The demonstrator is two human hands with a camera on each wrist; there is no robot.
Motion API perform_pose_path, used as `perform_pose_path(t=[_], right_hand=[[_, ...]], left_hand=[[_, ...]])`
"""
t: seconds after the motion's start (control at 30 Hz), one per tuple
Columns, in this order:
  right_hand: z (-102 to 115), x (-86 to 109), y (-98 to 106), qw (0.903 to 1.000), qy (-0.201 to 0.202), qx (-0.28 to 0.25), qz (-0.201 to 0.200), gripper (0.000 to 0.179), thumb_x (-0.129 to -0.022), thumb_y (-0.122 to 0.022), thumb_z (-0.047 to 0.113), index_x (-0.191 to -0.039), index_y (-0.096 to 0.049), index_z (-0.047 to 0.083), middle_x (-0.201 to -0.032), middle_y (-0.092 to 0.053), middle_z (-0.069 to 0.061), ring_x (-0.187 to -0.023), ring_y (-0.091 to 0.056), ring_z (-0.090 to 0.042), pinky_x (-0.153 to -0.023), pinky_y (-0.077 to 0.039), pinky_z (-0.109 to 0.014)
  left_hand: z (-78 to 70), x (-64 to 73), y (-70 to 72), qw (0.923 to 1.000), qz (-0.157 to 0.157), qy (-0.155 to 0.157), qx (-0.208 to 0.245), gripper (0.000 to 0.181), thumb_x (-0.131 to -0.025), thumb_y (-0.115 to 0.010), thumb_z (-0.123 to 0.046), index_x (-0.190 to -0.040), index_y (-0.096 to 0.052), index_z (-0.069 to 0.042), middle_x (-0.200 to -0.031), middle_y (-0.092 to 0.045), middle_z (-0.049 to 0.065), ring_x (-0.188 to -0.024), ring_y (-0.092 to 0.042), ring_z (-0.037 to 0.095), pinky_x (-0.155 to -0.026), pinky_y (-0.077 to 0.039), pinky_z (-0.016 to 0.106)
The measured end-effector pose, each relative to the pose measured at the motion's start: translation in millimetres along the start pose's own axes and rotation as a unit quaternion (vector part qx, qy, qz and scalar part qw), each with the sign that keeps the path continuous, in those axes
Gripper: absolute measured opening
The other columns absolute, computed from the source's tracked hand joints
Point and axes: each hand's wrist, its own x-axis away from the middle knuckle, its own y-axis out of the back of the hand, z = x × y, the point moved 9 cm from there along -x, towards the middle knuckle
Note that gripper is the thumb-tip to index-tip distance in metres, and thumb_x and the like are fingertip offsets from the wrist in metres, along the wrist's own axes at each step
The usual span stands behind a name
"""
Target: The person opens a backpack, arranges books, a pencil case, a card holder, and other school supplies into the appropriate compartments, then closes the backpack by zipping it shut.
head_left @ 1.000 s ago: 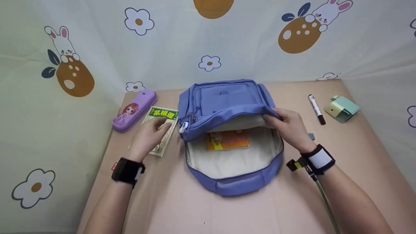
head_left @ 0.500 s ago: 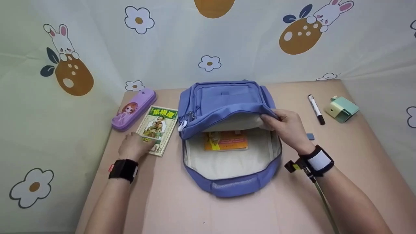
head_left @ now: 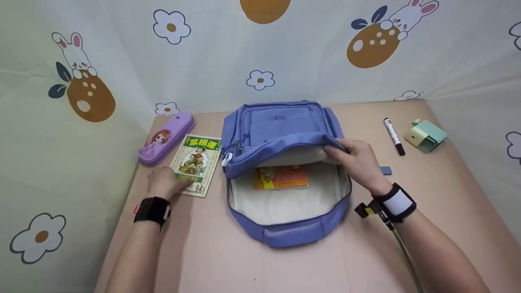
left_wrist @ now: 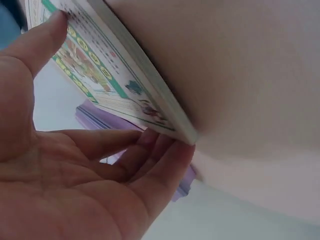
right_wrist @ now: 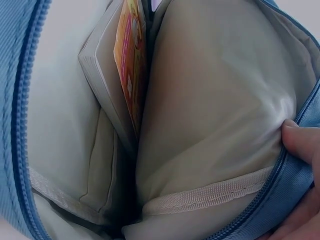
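Observation:
On the left of the head view, a green and cream book (head_left: 194, 159) with a picture cover lies on the table. My left hand (head_left: 164, 182) grips its lower left part. In the left wrist view, the thumb (left_wrist: 47, 37) lies on the cover and the fingertips (left_wrist: 177, 155) curl against the edge. A blue backpack (head_left: 281, 122) lies unzipped in the middle. My right hand (head_left: 358, 160) pinches the rim of its raised flap, thumb on the pale lining (right_wrist: 215, 100). Inside sits an orange-covered book (head_left: 285, 181), partly hidden under the flap.
A purple pencil case (head_left: 167, 138) lies left of the green book. To the right of the backpack are a black-capped white marker (head_left: 394, 136), a mint and yellow item (head_left: 427, 136) and a small blue block (head_left: 386, 171). A patterned curtain (head_left: 211, 61) stands behind the table.
My left hand has moved from above the green book's middle down and left to its lower left edge, and now grips it. The right hand keeps holding the flap up.

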Motion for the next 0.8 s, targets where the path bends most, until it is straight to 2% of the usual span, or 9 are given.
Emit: perform_pose_path(t=[0.07, 0.13, 0.23, 0.33, 0.47, 0.57, 0.67, 0.8], right_hand=[[0, 0.4, 0, 1.0000, -0.001, 0.000, 0.001, 0.015, -0.096, -0.074, 0.024, -0.096, -0.078, 0.010, -0.062, -0.040, 0.003, -0.053, -0.033, -0.009, -0.046, -0.027, -0.024], [0, 0.6, 0, 1.0000, -0.002, 0.002, 0.000, 0.015, -0.096, -0.075, 0.027, -0.096, -0.078, 0.012, -0.062, -0.039, 0.004, -0.053, -0.033, -0.010, -0.046, -0.026, -0.025], [-1, 0.7, 0, 1.0000, -0.003, 0.004, 0.000, 0.016, -0.096, -0.075, 0.028, -0.097, -0.079, 0.012, -0.063, -0.037, 0.005, -0.053, -0.032, -0.009, -0.045, -0.026, -0.024], [13, 3.4, -1, 1.0000, -0.007, 0.001, 0.004, 0.014, -0.097, -0.073, 0.020, -0.099, -0.078, 0.006, -0.063, -0.038, 0.004, -0.054, -0.032, -0.008, -0.046, -0.027, -0.022], [33, 7.3, 0, 0.9999, -0.012, -0.004, 0.006, 0.011, -0.097, -0.071, 0.009, -0.100, -0.077, 0.000, -0.063, -0.039, 0.003, -0.054, -0.032, -0.007, -0.047, -0.028, -0.020], [34, 7.9, 0, 0.9999, -0.013, -0.007, 0.006, 0.011, -0.097, -0.071, 0.009, -0.100, -0.077, 0.000, -0.062, -0.037, 0.004, -0.053, -0.032, -0.006, -0.047, -0.027, -0.020], [34, 8.3, 0, 0.9998, -0.018, -0.007, 0.007, 0.011, -0.097, -0.072, 0.010, -0.100, -0.077, 0.001, -0.061, -0.037, 0.005, -0.052, -0.032, -0.006, -0.047, -0.027, -0.020], [34, 8.3, 0, 0.9997, -0.021, -0.004, 0.007, 0.012, -0.097, -0.072, 0.011, -0.102, -0.077, 0.001, -0.062, -0.038, 0.004, -0.053, -0.034, -0.007, -0.047, -0.028, -0.020]], left_hand=[[2.6, -0.2, 0.9, 0.9999, 0.005, 0.002, 0.016, 0.062, -0.082, -0.083, -0.035, -0.101, -0.059, 0.019, -0.122, -0.045, 0.041, -0.116, -0.040, 0.054, -0.098, -0.040, 0.064], [4.1, -0.1, 2.8, 0.9996, 0.006, -0.005, 0.029, 0.055, -0.082, -0.082, -0.029, -0.099, -0.059, 0.017, -0.120, -0.044, 0.041, -0.113, -0.043, 0.054, -0.095, -0.041, 0.063], [6.1, -0.1, 5.1, 0.9967, 0.008, -0.019, 0.079, 0.039, -0.085, -0.077, -0.015, -0.101, -0.060, 0.016, -0.108, -0.055, 0.033, -0.098, -0.054, 0.044, -0.084, -0.050, 0.052], [7.4, 1.4, 6.8, 0.9903, 0.025, -0.030, 0.133, 0.039, -0.091, -0.067, -0.009, -0.115, -0.058, 0.020, -0.106, -0.062, 0.032, -0.095, -0.060, 0.040, -0.084, -0.052, 0.048], [8.0, 5.1, 9.7, 0.9777, 0.051, -0.029, 0.201, 0.051, -0.100, -0.057, -0.011, -0.138, -0.045, 0.020, -0.126, -0.058, 0.035, -0.106, -0.061, 0.037, -0.091, -0.053, 0.043], [5.7, 10.9, 17.0, 0.9615, 0.052, -0.035, 0.268, 0.053, -0.103, -0.054, -0.012, -0.145, -0.039, 0.017, -0.131, -0.058, 0.034, -0.098, -0.065, 0.023, -0.081, -0.057, 0.029], [0.0, 21.3, 31.3, 0.9438, 0.043, -0.051, 0.324, 0.055, -0.105, -0.052, -0.013, -0.149, -0.035, 0.015, -0.135, -0.056, 0.034, -0.096, -0.068, 0.018, -0.081, -0.058, 0.027], [-6.2, 38.0, 53.8, 0.9346, 0.034, -0.059, 0.349, 0.062, -0.107, -0.054, -0.025, -0.154, -0.032, 0.008, -0.138, -0.056, 0.030, -0.101, -0.069, 0.017, -0.084, -0.058, 0.027]])
